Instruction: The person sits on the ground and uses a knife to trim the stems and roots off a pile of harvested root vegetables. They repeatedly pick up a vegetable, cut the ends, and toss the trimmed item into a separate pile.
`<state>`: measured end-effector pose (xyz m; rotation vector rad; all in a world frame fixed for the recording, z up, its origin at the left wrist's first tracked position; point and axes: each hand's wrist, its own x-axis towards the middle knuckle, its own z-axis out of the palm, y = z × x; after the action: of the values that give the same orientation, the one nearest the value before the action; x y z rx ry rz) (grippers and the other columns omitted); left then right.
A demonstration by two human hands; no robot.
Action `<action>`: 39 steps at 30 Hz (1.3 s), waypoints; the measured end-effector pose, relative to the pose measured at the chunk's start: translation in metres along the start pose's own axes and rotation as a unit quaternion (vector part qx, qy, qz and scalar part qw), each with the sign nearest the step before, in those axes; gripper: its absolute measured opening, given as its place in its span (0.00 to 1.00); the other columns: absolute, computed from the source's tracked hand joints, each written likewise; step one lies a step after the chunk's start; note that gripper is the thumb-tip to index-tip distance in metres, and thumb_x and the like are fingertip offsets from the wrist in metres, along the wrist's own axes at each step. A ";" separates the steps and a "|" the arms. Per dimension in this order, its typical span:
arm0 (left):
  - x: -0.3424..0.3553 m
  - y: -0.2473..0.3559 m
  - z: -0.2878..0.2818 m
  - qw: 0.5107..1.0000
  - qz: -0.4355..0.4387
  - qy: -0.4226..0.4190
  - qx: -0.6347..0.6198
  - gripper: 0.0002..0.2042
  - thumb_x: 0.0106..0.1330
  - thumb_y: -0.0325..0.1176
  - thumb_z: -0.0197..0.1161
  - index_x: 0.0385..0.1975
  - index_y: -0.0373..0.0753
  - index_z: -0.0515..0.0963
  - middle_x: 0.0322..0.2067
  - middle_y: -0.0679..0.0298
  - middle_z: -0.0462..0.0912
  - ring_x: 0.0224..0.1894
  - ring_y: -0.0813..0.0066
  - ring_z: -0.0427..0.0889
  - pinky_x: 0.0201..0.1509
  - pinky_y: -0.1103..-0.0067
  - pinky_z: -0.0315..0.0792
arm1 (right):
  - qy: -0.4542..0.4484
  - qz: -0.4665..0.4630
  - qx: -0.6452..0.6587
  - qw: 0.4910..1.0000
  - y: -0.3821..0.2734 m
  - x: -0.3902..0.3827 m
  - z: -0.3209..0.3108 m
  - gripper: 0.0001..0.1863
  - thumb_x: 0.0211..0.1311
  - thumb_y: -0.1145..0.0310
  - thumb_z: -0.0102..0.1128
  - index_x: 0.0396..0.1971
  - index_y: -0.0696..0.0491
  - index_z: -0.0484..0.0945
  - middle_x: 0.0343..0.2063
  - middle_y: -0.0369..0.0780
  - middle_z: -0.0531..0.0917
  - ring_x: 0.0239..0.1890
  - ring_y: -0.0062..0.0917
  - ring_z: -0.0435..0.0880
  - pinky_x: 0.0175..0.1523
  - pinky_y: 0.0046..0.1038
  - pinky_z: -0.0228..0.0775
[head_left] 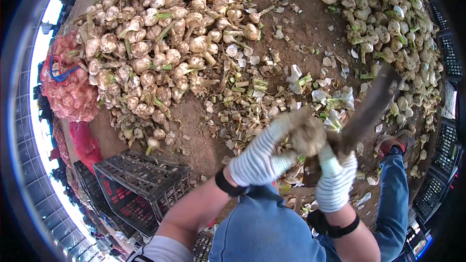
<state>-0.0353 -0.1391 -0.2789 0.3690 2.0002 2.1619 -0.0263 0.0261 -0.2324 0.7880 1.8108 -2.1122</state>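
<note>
Both my hands wear white gloves with grey stripes. My left hand (267, 153) grips a dirt-covered garlic bulb (308, 136) by its upper and left side, low in the middle of the view. My right hand (335, 179), just right of and below the bulb, is wrapped round a dark blade-like tool (369, 109) that slants up to the right, slightly blurred. Where the tool meets the bulb is partly hidden by my fingers. Cut stalks and papery skins (255, 85) lie scattered on the dirt beyond my hands.
Garlic heaps lie upper left (155, 34) and along the right (388, 24). A full red mesh bag (68, 87) and loose red mesh (85, 145) are at left. Black crates stand lower left (141, 174) and along the right edge (444, 150). My jeans-clad legs (264, 228) fill the bottom.
</note>
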 end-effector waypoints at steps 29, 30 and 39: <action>-0.028 0.060 -0.004 0.963 -0.247 0.111 0.005 0.24 0.53 0.28 0.70 0.51 0.36 0.69 0.41 0.57 0.79 0.44 0.72 0.80 0.50 0.76 0.74 | -0.322 -0.331 -0.512 0.724 -0.044 -0.016 0.004 0.14 0.33 0.65 0.62 0.26 0.52 0.76 0.16 0.39 0.71 0.18 0.37 0.73 0.24 0.38 0.63; -0.029 0.060 -0.004 0.963 -0.247 0.106 0.010 0.27 0.51 0.32 0.72 0.51 0.37 0.69 0.40 0.58 0.79 0.44 0.72 0.79 0.50 0.75 0.74 | -0.315 -0.341 -0.512 0.723 -0.041 -0.015 0.003 0.14 0.33 0.65 0.62 0.26 0.52 0.76 0.16 0.39 0.71 0.19 0.37 0.73 0.24 0.38 0.63; -0.033 0.049 0.003 0.954 -0.272 0.116 -0.044 0.25 0.51 0.36 0.72 0.47 0.38 0.69 0.34 0.58 0.82 0.36 0.68 0.83 0.41 0.74 0.76 | -0.272 -0.365 -0.511 0.729 -0.021 -0.006 -0.011 0.19 0.28 0.58 0.67 0.24 0.52 0.76 0.16 0.39 0.71 0.20 0.38 0.75 0.25 0.38 0.65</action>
<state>-0.0008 -0.1495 -0.2324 -0.4239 1.8168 1.9855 -0.0301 0.0400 -0.2125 -0.8426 2.5751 -0.9581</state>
